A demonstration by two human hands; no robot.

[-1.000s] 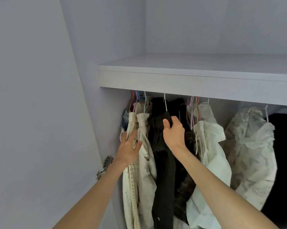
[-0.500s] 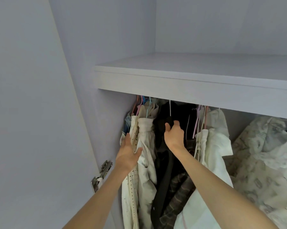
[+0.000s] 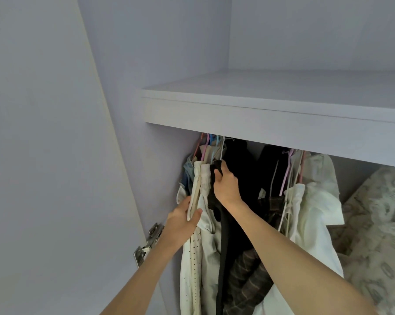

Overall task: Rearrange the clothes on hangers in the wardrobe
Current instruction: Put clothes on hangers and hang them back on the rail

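Observation:
Clothes hang on hangers under a wardrobe shelf [image 3: 260, 119]. My right hand [image 3: 226, 185] is shut on the top of a black garment [image 3: 224, 242] on a white wire hanger [image 3: 221, 148], pressed against the cream garments [image 3: 205, 235] at the left end. My left hand [image 3: 183, 220] grips the edge of those cream garments, thumb in front. A dark plaid piece [image 3: 249, 278] hangs below my right forearm. More black clothes [image 3: 239, 169] hang behind my right hand. The rail is hidden behind the shelf front.
White garments [image 3: 310, 214] on pink and white hangers hang to the right, then a patterned pale garment [image 3: 374, 223]. The open wardrobe door [image 3: 44, 178] stands at the left with a metal hinge [image 3: 148, 242]. The wardrobe's side wall lies close to the left clothes.
My right hand has slid the black garment and its hanger leftward against the cream clothes, opening a gap to the white garments. My left hand closed on the cream fabric.

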